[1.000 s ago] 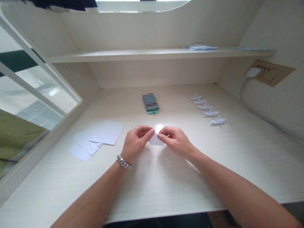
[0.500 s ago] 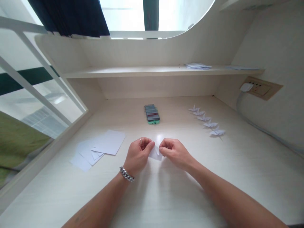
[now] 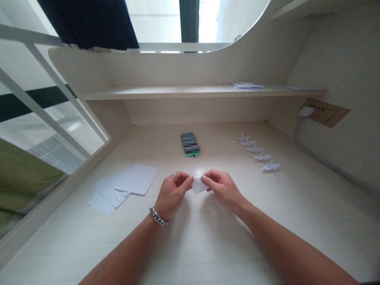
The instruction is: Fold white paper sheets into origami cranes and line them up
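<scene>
Left grip [image 3: 174, 194] and right grip [image 3: 224, 189] pinch one white paper [image 3: 198, 187], sides partly hidden; pixelated object [image 3: 190, 145], toward back edge of bench [image 3: 202, 245], unidentifiable.

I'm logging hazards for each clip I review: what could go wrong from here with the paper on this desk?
The small white paper is pinched by both the left hand and the right hand, so an uneven pull might tear or crease it. The loose, overlapping sheets lie near the left hand, which could brush them askew. A wide swing of the right hand might knock the folded paper shapes.
</scene>
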{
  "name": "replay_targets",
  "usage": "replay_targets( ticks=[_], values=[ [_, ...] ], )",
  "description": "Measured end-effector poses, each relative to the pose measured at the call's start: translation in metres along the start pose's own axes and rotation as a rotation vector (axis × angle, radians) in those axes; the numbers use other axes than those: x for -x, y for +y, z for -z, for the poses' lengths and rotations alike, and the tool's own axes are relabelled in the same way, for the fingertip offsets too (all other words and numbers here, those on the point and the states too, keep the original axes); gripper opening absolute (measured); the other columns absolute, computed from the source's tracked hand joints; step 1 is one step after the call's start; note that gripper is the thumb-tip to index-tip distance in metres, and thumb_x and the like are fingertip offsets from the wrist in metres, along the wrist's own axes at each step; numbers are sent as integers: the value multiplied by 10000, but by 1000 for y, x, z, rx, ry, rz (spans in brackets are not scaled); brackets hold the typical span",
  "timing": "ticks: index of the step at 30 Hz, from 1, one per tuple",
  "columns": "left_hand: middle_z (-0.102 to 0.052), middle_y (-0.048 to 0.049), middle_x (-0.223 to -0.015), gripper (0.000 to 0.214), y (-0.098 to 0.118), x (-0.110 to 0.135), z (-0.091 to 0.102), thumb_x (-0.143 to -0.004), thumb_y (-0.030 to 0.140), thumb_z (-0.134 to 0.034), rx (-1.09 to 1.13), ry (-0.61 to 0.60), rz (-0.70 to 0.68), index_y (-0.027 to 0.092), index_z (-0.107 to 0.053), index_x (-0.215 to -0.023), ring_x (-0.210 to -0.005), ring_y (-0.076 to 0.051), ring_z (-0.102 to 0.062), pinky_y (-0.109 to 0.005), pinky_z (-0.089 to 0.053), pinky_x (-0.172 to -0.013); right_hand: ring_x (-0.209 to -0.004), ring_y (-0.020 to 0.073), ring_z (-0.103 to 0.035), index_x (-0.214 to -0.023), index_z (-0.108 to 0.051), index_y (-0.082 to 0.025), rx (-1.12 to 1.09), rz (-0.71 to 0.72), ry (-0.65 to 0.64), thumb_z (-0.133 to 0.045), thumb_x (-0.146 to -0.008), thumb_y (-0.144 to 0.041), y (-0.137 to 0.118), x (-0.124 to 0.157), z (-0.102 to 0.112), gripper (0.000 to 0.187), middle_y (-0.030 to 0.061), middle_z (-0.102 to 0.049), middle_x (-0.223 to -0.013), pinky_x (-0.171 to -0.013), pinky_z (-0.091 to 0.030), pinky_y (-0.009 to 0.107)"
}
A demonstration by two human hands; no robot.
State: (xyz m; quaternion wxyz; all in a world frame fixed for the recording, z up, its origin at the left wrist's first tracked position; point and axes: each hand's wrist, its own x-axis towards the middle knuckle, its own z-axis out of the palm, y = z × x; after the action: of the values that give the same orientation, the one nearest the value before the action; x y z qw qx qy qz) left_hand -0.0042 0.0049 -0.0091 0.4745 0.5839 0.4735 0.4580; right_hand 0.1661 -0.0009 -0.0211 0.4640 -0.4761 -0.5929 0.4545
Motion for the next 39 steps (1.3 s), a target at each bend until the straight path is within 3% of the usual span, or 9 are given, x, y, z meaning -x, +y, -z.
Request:
replay_targets(
  ticks=[4, 8, 13, 19, 25, 29, 34, 39],
  values=[
    [-660, -26, -641, 172, 1, 2, 3, -759, 329, -667, -186, -163, -43, 173, -673, -687, -595, -150, -580, -247, -447, -563, -647, 137, -547, -721, -638, -162, 224, 39, -77, -588, -826, -300, -5, 3, 3, 180, 15, -628, -680, -593, -410, 248],
    [-629, -7, -607, 153, 4, 3, 4, -771, 279, -628, -294, -212, -91, 181, -663, -659, -571, -135, -534, -232, -404, -532, -659, 138, -564, -726, -652, -161, 268, 56, -140, -584, -821, -258, -8, 5, 2, 152, 22, -653, -702, -612, -413, 249],
    [-614, 2, -569, 145, 10, -1, 15, -760, 271, -626, -333, -251, -73, 177, -657, -653, -527, -123, -506, -223, -377, -494, -639, 137, -556, -715, -654, -160, 251, 42, -117, -586, -817, -274, -11, 2, 13, 167, 21, -645, -682, -593, -406, 245],
    [-643, -22, -593, 157, 6, -6, 22, -739, 303, -662, -156, -166, -2, 160, -664, -673, -558, -133, -563, -240, -442, -543, -601, 135, -519, -720, -651, -151, 163, 43, 26, -601, -812, -352, -5, -5, 27, 227, 15, -611, -646, -563, -397, 251],
    [-689, -45, -696, 216, 2, -2, 10, -725, 321, -704, -23, -157, 30, 126, -681, -815, -634, -141, -612, -254, -479, -610, -622, 136, -535, -731, -659, -149, 137, 56, 4, -597, -824, -346, -5, 0, 15, 227, 23, -629, -667, -571, -399, 247],
    [-687, -49, -713, 221, 4, 0, 9, -754, 333, -674, -67, -199, 17, 121, -681, -812, -661, -145, -610, -253, -476, -619, -650, 140, -560, -750, -668, -152, 172, 48, -32, -592, -831, -325, -8, 3, 10, 205, 31, -653, -702, -593, -411, 247],
    [-644, -23, -625, 193, 3, -1, 11, -772, 310, -640, -276, -204, -35, 136, -669, -695, -582, -124, -547, -236, -415, -552, -648, 142, -569, -730, -669, -153, 219, 49, -63, -594, -822, -309, -9, 4, 10, 196, 33, -658, -695, -597, -415, 248],
    [-668, -28, -651, 161, 3, -4, 15, -747, 287, -652, -209, -222, 5, 134, -702, -752, -606, -133, -574, -240, -436, -574, -653, 151, -580, -722, -674, -148, 218, 35, -46, -597, -811, -321, -10, 2, 14, 209, 44, -671, -698, -598, -420, 255]
  ],
)
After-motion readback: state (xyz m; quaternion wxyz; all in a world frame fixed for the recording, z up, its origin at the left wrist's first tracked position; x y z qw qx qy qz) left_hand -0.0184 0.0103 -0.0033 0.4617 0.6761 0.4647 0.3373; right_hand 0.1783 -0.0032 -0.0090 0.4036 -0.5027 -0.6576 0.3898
